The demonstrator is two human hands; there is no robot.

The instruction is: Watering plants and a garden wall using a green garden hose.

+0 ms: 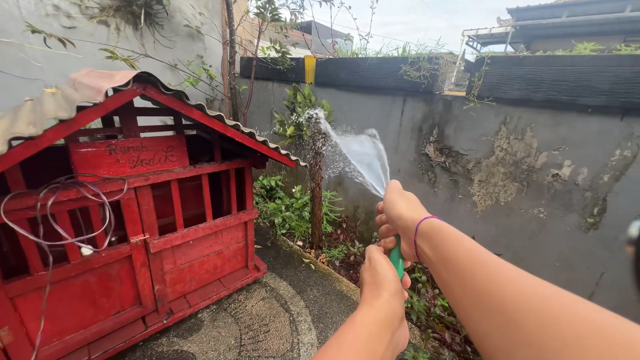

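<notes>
Here, both hands grip a green hose [397, 259] aimed up and away toward a thin tree trunk [315, 180].

The right hand [400, 213] is closed around the hose's tip, the left hand [381, 280] wrapped around it just below; its long axis runs nearly upright, tilted forward. A flat fan of water [363, 157] spreads left onto the trunk. The stained concrete wall [520, 187] stands behind; a red slatted wooden hutch [133, 227] sits well apart to the left, paved ground [267, 320] between.
</notes>
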